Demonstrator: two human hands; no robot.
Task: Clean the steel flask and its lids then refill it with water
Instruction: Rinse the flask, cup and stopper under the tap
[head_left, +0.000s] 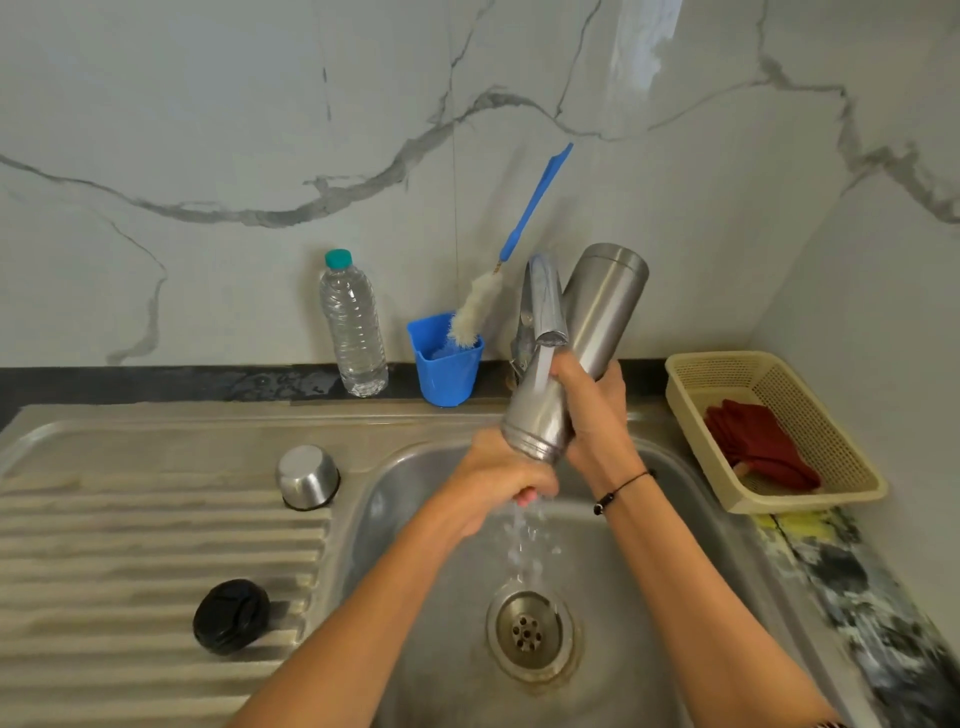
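A steel sink (426, 597) with a ridged draining board fills the lower view, set into a dark tabletop (156, 384) against a marble wall. You hold the steel flask (576, 353) tilted over the basin, base up and to the right, mouth down and to the left, beneath the tap (545, 301). Water runs over its shoulder and falls toward the drain (527, 631). Your right hand (592, 410) wraps the flask's middle, fingers curled round the body. Your left hand (498, 478) closes round the neck and mouth; whether those fingers cover the opening cannot be told.

A cream basket (852, 467) sits on the right, a clear water bottle (353, 332) and a blue cup (447, 369) holding a bottle brush (480, 306) stand behind. On the draining board rest the steel cup lid (307, 477) and the black stopper (231, 617), well apart.

To rinse well, likely turn the flask slowly under the stream, keeping a firm grip, since wet steel slips.
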